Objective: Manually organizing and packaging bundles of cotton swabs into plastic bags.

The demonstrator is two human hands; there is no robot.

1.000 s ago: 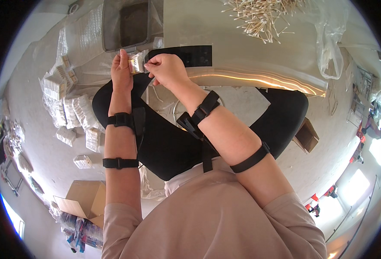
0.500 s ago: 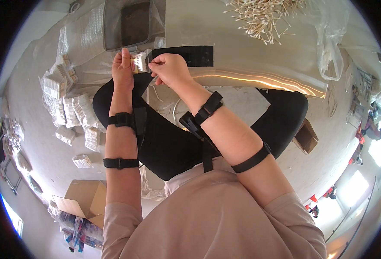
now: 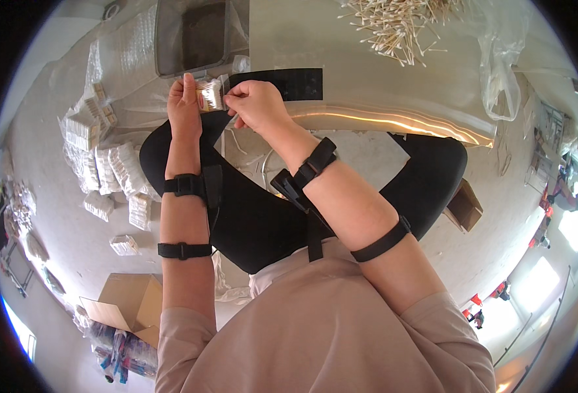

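My left hand (image 3: 184, 108) is closed round one end of a small clear packet of cotton swabs (image 3: 209, 97), with its thumb pointing up. At the packet's other end, my right hand (image 3: 259, 105) has thumb and fingers pinched together at the edge of the clear wrap. Exactly how much of the wrap sits between those fingertips is too small to see. Just beyond the right hand, a black strip (image 3: 305, 84) lies along the table's near edge. A loose heap of cotton swabs (image 3: 403, 26) is on the far part of the table (image 3: 302, 39).
A grey bin (image 3: 160, 42) stands beyond my left hand. Stacks of packed swabs (image 3: 82, 131) lie on the left, above an open cardboard box (image 3: 122, 304). A clear plastic bag (image 3: 498, 72) hangs over the table's right side. Another box (image 3: 464, 206) sits right of my knee.
Almost nothing differs. Both hands keep their hold on the packet, and the view has shifted very slightly.
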